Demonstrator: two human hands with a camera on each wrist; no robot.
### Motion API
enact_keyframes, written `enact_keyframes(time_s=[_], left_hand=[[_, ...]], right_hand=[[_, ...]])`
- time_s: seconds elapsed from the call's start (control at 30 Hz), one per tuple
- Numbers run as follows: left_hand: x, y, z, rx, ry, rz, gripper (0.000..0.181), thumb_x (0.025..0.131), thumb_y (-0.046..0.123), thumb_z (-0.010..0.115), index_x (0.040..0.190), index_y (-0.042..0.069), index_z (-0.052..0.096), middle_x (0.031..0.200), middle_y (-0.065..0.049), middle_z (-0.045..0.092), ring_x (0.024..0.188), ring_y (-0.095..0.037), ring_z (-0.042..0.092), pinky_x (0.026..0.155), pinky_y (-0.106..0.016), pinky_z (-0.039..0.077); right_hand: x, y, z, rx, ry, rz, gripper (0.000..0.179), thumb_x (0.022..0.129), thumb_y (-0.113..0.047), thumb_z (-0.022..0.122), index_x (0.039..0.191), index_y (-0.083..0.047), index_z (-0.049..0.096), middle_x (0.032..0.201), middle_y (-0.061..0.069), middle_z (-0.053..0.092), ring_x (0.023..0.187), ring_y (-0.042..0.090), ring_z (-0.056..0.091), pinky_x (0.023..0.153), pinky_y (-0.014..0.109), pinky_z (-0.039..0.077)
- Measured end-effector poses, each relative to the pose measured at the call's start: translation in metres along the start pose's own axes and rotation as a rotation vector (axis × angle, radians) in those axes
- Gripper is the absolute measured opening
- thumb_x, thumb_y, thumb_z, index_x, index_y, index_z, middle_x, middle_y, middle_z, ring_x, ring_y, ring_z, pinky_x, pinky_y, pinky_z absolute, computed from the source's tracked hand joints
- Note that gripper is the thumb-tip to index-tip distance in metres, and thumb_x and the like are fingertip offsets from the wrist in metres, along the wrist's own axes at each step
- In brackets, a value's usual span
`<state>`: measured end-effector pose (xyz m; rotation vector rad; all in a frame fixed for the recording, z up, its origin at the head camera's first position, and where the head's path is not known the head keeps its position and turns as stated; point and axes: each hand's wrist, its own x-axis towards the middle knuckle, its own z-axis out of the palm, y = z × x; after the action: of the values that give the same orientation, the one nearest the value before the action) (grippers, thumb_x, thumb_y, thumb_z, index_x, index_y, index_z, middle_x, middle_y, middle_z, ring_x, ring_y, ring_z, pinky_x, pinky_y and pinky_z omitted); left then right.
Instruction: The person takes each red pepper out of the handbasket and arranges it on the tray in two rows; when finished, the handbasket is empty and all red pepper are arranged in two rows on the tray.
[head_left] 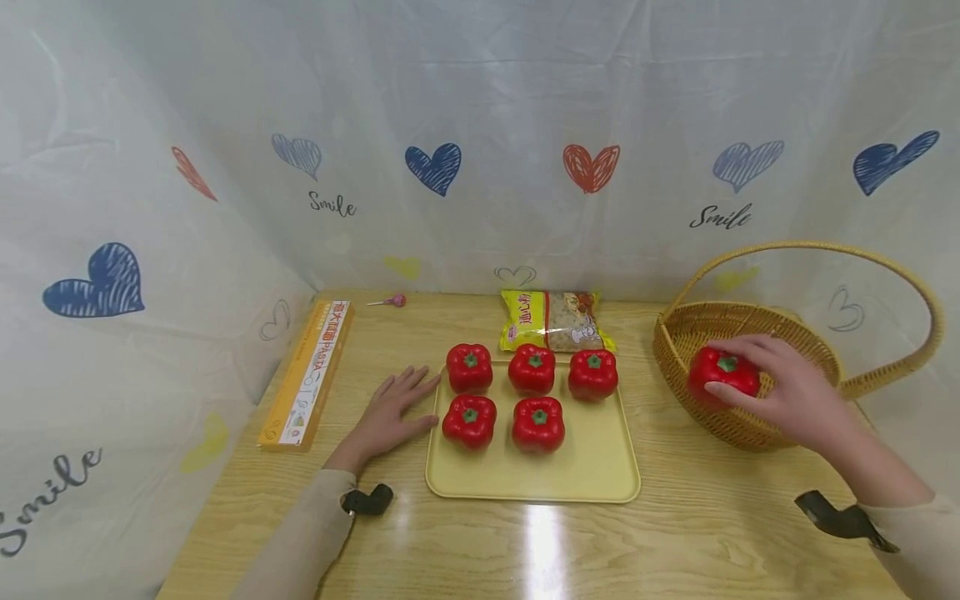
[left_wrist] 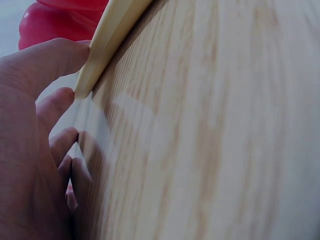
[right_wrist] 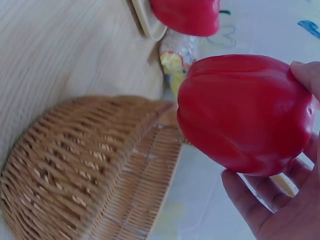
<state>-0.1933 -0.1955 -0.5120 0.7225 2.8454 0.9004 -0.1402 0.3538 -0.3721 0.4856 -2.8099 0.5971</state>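
Note:
In the head view, my right hand point(head_left: 791, 392) grips a red bell pepper point(head_left: 723, 377) over the wicker basket point(head_left: 738, 429) on the right. The right wrist view shows the pepper point(right_wrist: 245, 112) between thumb and fingers, raised above the basket's rim point(right_wrist: 150, 117). My left hand point(head_left: 390, 417) lies on the table with fingers spread, its thumb and index fingertip at the left edge of the yellow tray point(head_left: 592, 475). In the left wrist view, the thumb point(left_wrist: 60, 57) touches the tray's rim point(left_wrist: 112, 40). Several red bell peppers point(head_left: 538, 425) with green stems stand on the tray in two rows.
Behind the tray lies a yellow bag of pasta point(head_left: 555, 321). A long orange pasta box point(head_left: 306, 375) is at the left table edge, and a lollipop point(head_left: 393, 300) near the back. The basket's tall handle point(head_left: 810, 246) arches up. A heart-printed curtain point(head_left: 495, 225) borders the table.

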Motion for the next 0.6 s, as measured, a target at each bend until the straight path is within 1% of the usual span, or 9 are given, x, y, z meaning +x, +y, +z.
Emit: enact_keyframes(time_s=[0.2, 0.33, 0.47, 0.6], left_hand=[[0.0, -0.001, 0.0, -0.009, -0.002, -0.006, 0.071, 0.094, 0.048, 0.067, 0.156, 0.022, 0.044, 0.165, -0.01, 0.032, 0.155, -0.034, 0.017, 0.124, -0.055, 0.007], [0.0, 0.0, 0.0, -0.011, -0.001, -0.004, 0.071, 0.093, 0.048, 0.068, 0.155, 0.022, 0.046, 0.164, -0.01, 0.033, 0.155, -0.034, 0.018, 0.124, -0.055, 0.007], [0.0, 0.0, 0.0, -0.006, 0.002, -0.002, 0.071, 0.093, 0.048, 0.067, 0.155, 0.021, 0.046, 0.164, -0.01, 0.033, 0.155, -0.035, 0.018, 0.124, -0.055, 0.007], [0.0, 0.0, 0.0, -0.004, 0.0, -0.001, 0.071, 0.093, 0.049, 0.067, 0.155, 0.021, 0.046, 0.164, -0.01, 0.033, 0.155, -0.034, 0.018, 0.124, -0.055, 0.007]], right_hand=[[-0.004, -0.012, 0.008, 0.004, 0.019, -0.033, 0.052, 0.079, -0.027, 0.089, 0.125, -0.013, 0.069, 0.121, 0.014, 0.063, 0.108, 0.035, 0.054, 0.074, 0.055, 0.054], [-0.006, -0.016, 0.015, 0.013, 0.027, -0.057, 0.052, 0.077, -0.027, 0.09, 0.124, -0.016, 0.07, 0.12, 0.01, 0.064, 0.108, 0.033, 0.056, 0.074, 0.049, 0.054], [-0.009, -0.021, 0.021, 0.023, 0.038, -0.074, 0.052, 0.076, -0.028, 0.091, 0.122, -0.017, 0.072, 0.119, 0.007, 0.065, 0.109, 0.03, 0.057, 0.077, 0.043, 0.051], [-0.011, -0.025, 0.026, 0.019, 0.043, -0.089, 0.053, 0.075, -0.028, 0.092, 0.123, -0.018, 0.072, 0.119, 0.006, 0.065, 0.109, 0.03, 0.058, 0.077, 0.045, 0.053]])
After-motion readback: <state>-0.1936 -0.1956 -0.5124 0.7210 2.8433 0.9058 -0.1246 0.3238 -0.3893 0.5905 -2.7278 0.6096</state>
